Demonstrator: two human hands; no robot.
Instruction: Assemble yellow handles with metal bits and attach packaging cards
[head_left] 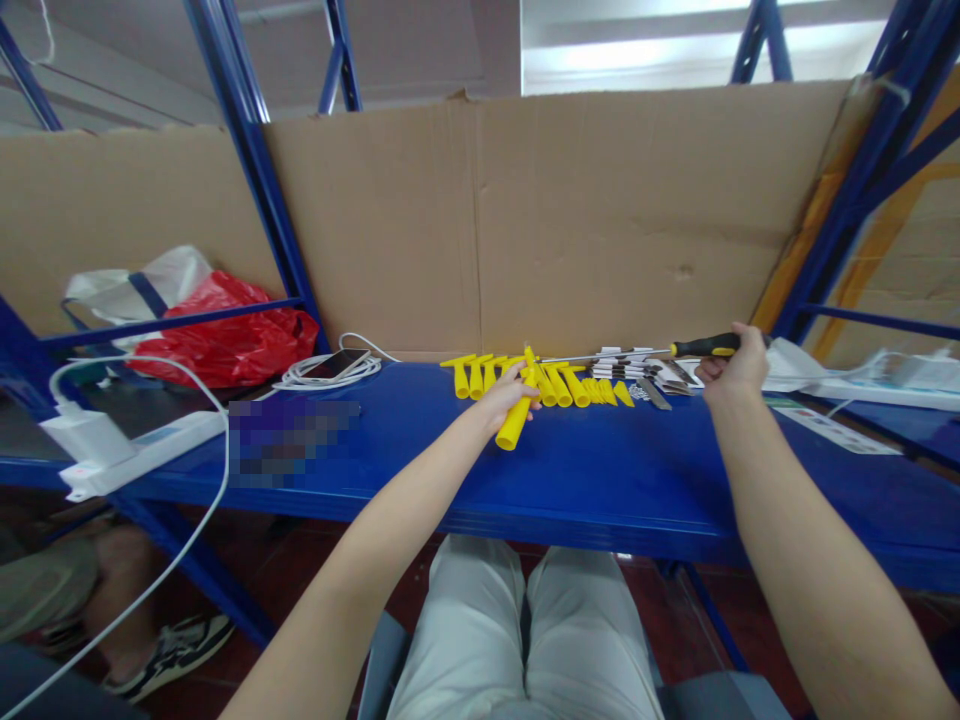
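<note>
Blue bench (420,450), cardboard backing (585,220), left grip (511,398) around yellow tube (514,425), right closed on screwdriver (705,346)

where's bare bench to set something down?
Blue bench: front middle, between the held yellow tube and right forearm; smaller patch between left forearm and pixelated area. Crowded: back edge along the cardboard, yellow row through metal strip to right power strip.

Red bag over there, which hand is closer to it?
Left. The left hand, around a yellow tube, is some way to the right of the red bag; the right hand, holding a screwdriver, is farther right still.
</note>
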